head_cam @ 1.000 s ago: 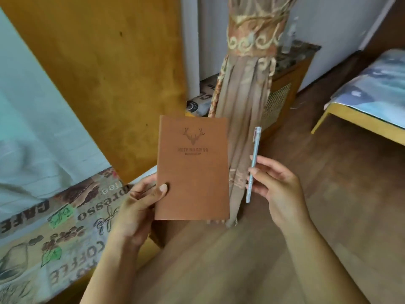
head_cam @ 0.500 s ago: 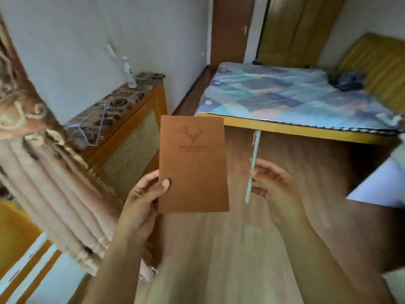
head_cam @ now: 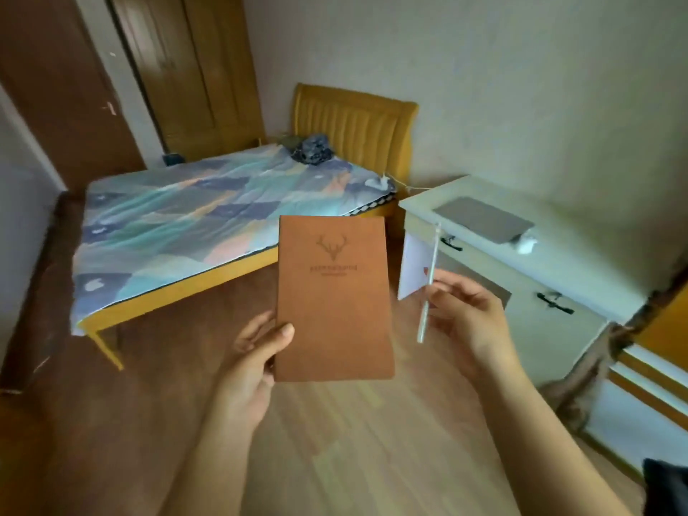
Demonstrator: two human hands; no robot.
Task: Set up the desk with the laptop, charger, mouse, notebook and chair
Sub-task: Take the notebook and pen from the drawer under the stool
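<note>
My left hand (head_cam: pixel 257 351) grips the brown notebook (head_cam: pixel 333 299), my right hand (head_cam: pixel 465 314) pinches a pen (head_cam: pixel 428 288). I'm carrying them; next I must cross to the worktop (head_cam: pixel 558 262) beside the closed laptop (head_cam: pixel 484 219).

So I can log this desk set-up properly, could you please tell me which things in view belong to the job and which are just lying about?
Job:
brown deer-embossed notebook, in left hand
slim white pen, in right hand
closed grey laptop
pale green desk

Lying about:
bed with patterned cover
dark bundle on it
</note>
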